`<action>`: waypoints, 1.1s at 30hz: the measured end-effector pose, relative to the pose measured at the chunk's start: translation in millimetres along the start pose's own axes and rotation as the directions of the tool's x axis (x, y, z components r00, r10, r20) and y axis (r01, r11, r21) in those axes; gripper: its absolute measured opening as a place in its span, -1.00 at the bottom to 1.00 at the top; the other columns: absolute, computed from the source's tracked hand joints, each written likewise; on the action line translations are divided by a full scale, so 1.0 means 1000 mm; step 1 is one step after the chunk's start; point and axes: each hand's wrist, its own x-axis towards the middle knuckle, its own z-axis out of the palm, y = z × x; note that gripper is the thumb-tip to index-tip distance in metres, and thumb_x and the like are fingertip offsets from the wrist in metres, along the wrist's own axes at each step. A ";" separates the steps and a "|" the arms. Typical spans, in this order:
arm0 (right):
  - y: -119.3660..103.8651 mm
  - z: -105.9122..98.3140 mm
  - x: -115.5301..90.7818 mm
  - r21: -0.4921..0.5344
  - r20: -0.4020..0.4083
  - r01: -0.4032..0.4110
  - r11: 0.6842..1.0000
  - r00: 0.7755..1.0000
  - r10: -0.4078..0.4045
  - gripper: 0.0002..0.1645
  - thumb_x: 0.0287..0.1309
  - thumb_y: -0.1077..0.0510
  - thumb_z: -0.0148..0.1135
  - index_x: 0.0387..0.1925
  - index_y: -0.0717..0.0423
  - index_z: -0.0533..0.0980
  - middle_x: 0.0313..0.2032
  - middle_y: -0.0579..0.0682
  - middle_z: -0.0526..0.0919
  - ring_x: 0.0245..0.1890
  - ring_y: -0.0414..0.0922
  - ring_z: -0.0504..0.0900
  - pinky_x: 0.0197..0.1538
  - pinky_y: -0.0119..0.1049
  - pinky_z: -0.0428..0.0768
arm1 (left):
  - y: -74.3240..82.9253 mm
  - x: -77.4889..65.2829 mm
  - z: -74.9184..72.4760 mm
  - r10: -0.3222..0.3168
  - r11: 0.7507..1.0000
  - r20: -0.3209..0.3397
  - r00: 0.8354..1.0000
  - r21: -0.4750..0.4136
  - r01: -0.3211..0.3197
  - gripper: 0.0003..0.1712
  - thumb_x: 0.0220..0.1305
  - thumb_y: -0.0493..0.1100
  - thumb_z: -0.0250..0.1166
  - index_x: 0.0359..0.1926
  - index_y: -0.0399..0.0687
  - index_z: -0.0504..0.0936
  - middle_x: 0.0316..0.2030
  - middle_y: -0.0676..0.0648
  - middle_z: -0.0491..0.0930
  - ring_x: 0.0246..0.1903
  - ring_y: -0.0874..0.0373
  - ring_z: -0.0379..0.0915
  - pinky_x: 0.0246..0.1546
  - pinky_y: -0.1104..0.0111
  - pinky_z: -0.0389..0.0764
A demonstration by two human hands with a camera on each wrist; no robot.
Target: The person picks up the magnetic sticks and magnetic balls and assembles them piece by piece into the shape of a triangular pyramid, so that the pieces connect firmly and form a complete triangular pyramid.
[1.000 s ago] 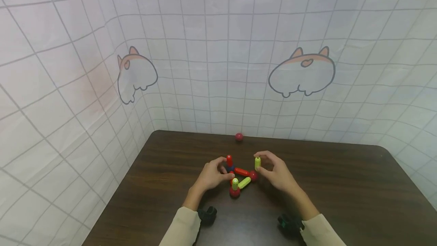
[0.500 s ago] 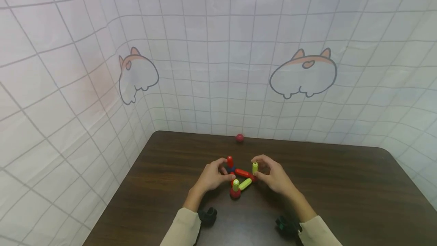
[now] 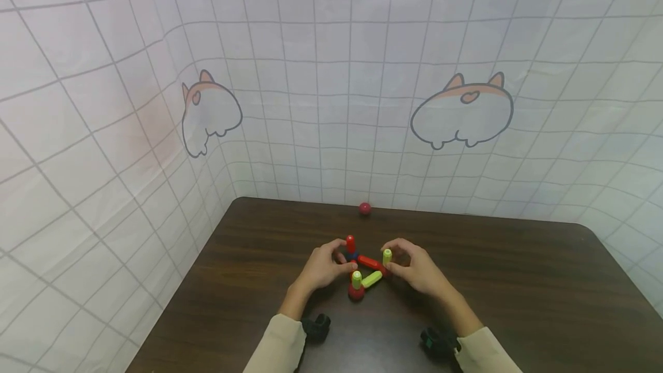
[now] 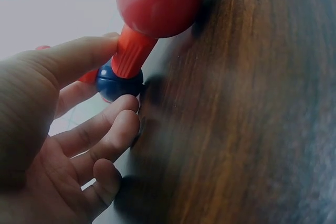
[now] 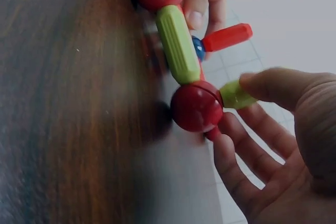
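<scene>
A triangular frame of magnetic building sticks and balls lies on the table, with sticks standing upright at its corners. My left hand (image 3: 322,266) holds its left side, the thumb against a red stick (image 4: 131,51) and fingers around the blue ball (image 4: 119,81). Between thumb and fingers, my right hand (image 3: 420,266) pinches an upright yellow-green stick (image 5: 236,95), whose lower end meets the right red ball (image 5: 197,107). Another yellow-green stick (image 5: 178,43) joins that ball to the near red ball (image 3: 356,292). A red stick (image 5: 228,37) rises from the blue ball.
One loose red ball (image 3: 365,208) sits at the far edge of the dark wooden table (image 3: 492,269). Behind it hangs a white gridded cloth (image 3: 331,102) with cartoon prints. Black wrist straps (image 3: 317,328) are on both forearms.
The right hand has brought the yellow-green stick down and slightly left, from above the right red ball onto it. The left hand has stayed at the frame.
</scene>
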 end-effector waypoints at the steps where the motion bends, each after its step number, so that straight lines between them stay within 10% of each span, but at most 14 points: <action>1: 0.000 -0.001 0.000 -0.004 0.012 -0.003 1.000 1.000 0.003 -0.64 0.24 0.19 0.42 0.06 0.08 0.58 -0.13 -0.06 0.70 -0.12 -0.09 0.64 -0.18 -0.30 0.58 | 0.000 0.000 0.000 0.003 1.000 -0.002 1.000 0.002 -0.003 -0.34 0.25 0.05 0.48 0.29 -0.08 0.53 -0.34 0.05 0.67 -0.44 0.20 0.45 -0.42 0.35 0.45; 19: 0.003 -0.008 -0.003 0.024 0.200 0.085 0.996 0.976 -0.088 -0.67 0.28 0.03 0.40 0.05 -0.05 0.61 -0.01 -0.14 0.69 0.05 -0.13 0.57 0.17 0.04 0.51 | -0.005 -0.001 -0.005 0.069 0.996 -0.034 0.997 -0.049 -0.070 -0.87 0.42 -0.09 0.32 -0.09 0.01 0.67 -0.37 -0.04 0.69 -0.46 0.18 0.52 -0.47 0.37 0.49; 27: 0.006 -0.008 -0.002 -0.011 0.173 0.080 0.997 0.982 -0.077 -0.71 0.29 0.05 0.40 0.02 -0.07 0.62 -0.07 -0.17 0.69 -0.04 -0.16 0.62 0.07 -0.18 0.58 | -0.009 -0.008 -0.029 0.151 0.985 0.175 0.973 -0.112 -0.133 -0.79 0.30 -0.42 0.20 -0.12 -0.14 0.66 -0.25 -0.16 0.70 -0.31 0.15 0.57 -0.30 0.41 0.56; 33: 0.006 -0.008 -0.003 -0.047 0.141 0.058 0.997 0.989 -0.051 -0.71 0.29 0.04 0.39 0.02 -0.09 0.62 -0.11 -0.19 0.68 -0.10 -0.19 0.61 0.00 -0.24 0.56 | -0.007 -0.010 -0.034 0.164 0.978 0.275 0.947 -0.169 -0.120 -0.73 0.22 -0.27 0.44 -0.06 -0.08 0.66 -0.19 -0.16 0.68 -0.29 0.16 0.54 -0.23 0.40 0.58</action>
